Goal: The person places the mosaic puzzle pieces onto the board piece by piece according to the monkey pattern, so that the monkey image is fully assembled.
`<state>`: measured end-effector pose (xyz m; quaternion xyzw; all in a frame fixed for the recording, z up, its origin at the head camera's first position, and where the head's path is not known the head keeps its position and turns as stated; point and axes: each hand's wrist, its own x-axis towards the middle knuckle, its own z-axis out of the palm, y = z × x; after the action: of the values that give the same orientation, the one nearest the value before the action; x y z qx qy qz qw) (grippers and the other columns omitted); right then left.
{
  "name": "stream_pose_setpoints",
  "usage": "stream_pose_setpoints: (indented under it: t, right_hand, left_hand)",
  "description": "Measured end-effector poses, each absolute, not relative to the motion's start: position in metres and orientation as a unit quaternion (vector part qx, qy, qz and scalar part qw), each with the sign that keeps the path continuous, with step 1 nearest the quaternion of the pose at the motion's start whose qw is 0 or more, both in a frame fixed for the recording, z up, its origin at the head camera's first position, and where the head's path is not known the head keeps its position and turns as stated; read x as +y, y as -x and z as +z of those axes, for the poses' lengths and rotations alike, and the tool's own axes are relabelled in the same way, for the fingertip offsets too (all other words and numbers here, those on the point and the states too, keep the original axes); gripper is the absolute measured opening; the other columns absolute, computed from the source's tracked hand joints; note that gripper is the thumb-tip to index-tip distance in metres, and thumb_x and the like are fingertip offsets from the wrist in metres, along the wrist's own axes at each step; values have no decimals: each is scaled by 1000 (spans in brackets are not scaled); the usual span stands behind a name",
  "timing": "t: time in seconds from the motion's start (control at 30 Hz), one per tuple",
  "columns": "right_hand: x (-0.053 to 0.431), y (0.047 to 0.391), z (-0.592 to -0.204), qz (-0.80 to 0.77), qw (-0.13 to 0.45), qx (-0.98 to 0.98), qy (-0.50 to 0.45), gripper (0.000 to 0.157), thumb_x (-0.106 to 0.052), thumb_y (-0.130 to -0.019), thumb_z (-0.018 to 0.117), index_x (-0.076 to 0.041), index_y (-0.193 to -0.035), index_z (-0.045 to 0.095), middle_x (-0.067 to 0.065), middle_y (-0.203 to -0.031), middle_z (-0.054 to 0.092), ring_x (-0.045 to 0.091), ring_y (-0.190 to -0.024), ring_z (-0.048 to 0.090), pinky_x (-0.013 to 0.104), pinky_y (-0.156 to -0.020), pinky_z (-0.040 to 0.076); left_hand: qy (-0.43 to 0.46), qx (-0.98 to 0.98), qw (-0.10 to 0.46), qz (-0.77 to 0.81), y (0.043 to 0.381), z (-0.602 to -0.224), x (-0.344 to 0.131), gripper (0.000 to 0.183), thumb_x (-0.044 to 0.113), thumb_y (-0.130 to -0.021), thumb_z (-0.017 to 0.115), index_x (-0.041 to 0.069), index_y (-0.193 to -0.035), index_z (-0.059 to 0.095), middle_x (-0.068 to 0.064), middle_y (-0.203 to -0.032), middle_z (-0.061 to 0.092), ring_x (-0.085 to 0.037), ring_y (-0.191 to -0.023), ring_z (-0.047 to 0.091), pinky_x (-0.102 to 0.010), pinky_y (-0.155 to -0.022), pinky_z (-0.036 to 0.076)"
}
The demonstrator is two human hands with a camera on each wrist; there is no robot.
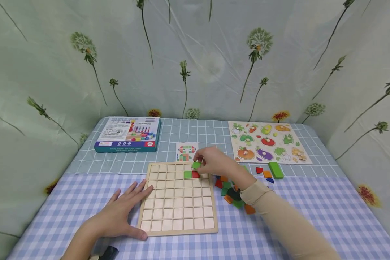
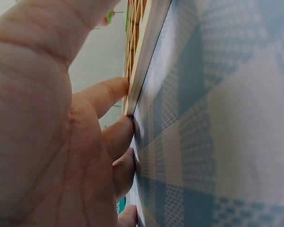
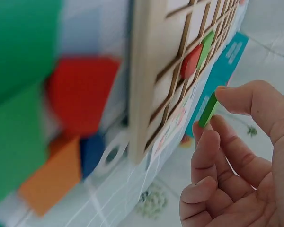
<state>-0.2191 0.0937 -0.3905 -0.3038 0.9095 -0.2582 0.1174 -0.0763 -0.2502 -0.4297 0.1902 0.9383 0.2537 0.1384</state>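
Fingers of the right hand (image 1: 217, 162) are pinching a green tile (image 1: 196, 165), thin and square-edged, above the far right part of the wooden grid board (image 1: 182, 232). Spread apart, those of the left hand (image 1: 123, 211) are resting along the board's left edge, the index fingertip touching its rim. A seated green square (image 1: 187, 174) and a red piece (image 1: 196, 174) are lying side by side in neighbouring cells. Beige ribbed-cuff sleeve (image 1: 279, 216) is partly covering the loose pieces (image 1: 226, 185), red, orange, green and blue, some curved; the right hand is hiding the board's far right corner. Beyond, a patterned card (image 1: 186, 148) is lying near a glossy box (image 1: 126, 144) showing "FIVE SETS OF" and "BEADED BOXES". A vegetable puzzle (image 1: 268, 142) is lying at right, with a green block (image 1: 276, 170) sitting just before it. Blue-and-white gingham cloth (image 1: 276, 231) is covering the near table.
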Motion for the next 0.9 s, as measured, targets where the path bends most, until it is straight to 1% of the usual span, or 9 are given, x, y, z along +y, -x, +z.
stream_pose_setpoints:
  t: [0.13,0.23,0.37,0.53,0.67,0.9]
  right_hand:
    - [77,218,-394,-249,129,901,330,22,-7,-88,77,-8,-110,74,1,-100,73,7,-79,60,20,-74,53]
    - [68,217,-396,-236,133,897,348,23,-8,-89,78,-9,-111,74,1,-99,74,7,-81,61,20,-75,53]
    - [57,215,-399,-226,134,892,368,20,-9,-92,78,-10,-111,75,1,-97,75,11,-85,65,22,-77,55]
    - [49,214,-401,-226,138,890,372,22,-10,-91,78,-10,-113,76,2,-102,76,13,-88,66,26,-80,57]
    - [46,214,-402,-221,139,889,377,23,-10,-91,79,-9,-114,77,2,-105,77,12,-87,64,26,-82,57]
    - [43,214,-402,-202,128,889,391,20,-11,-91,79,-11,-111,79,-1,-104,77,10,-87,64,24,-80,57]
  left_hand:
    - [-191,938,138,255,76,-429,-251,135,80,-57,90,31,-169,35,-12,-181,20,-52,-165,15,-88,-118,6]
    - [-191,938,138,256,76,-430,-251,134,79,-57,90,31,-169,34,-12,-181,20,-52,-165,15,-88,-118,5]
    - [-189,938,140,255,76,-430,-251,134,80,-57,90,31,-169,34,-12,-181,19,-52,-165,15,-88,-118,4]
    - [-188,938,141,254,76,-430,-250,134,80,-58,90,31,-169,34,-12,-181,19,-52,-165,15,-88,-118,5]
    - [-187,939,141,253,76,-429,-250,134,80,-58,90,31,-169,34,-12,-181,19,-52,-164,16,-89,-117,6]
    - [-186,940,143,249,76,-428,-249,134,80,-58,89,31,-170,34,-12,-181,20,-52,-164,16,-89,-117,6]
